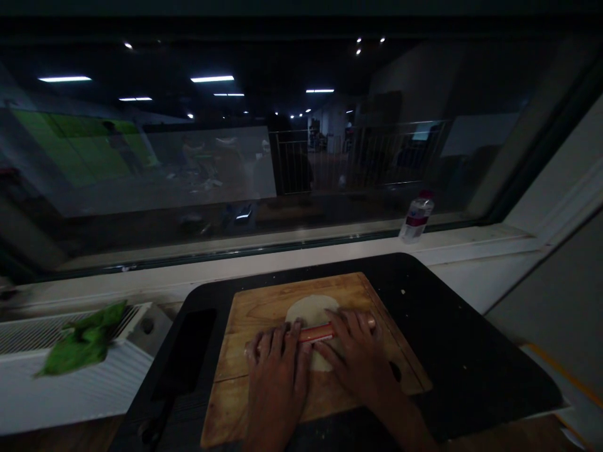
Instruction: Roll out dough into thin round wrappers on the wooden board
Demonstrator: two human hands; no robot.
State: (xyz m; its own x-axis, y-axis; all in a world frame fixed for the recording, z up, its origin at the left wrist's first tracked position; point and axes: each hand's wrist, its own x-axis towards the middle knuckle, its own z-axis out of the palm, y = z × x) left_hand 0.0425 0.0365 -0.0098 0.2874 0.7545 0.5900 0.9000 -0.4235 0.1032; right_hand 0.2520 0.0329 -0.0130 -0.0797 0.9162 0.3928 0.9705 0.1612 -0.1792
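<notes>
A flat round of pale dough (311,311) lies on a wooden board (264,314). An orange rolling pin (316,333) rests across the dough. My left hand (277,370) lies flat on the pin's left part, fingers stretched forward. My right hand (358,355) presses flat on the pin's right part, fingers spread and pointing left. Both hands lie on top of the pin, not wrapped round it. The near half of the dough is hidden under my hands.
The board sits on a black tray-like surface (461,339) below a dark window. A water bottle (416,218) stands on the white sill at the right. A green cloth (85,342) lies on a white radiator at the left.
</notes>
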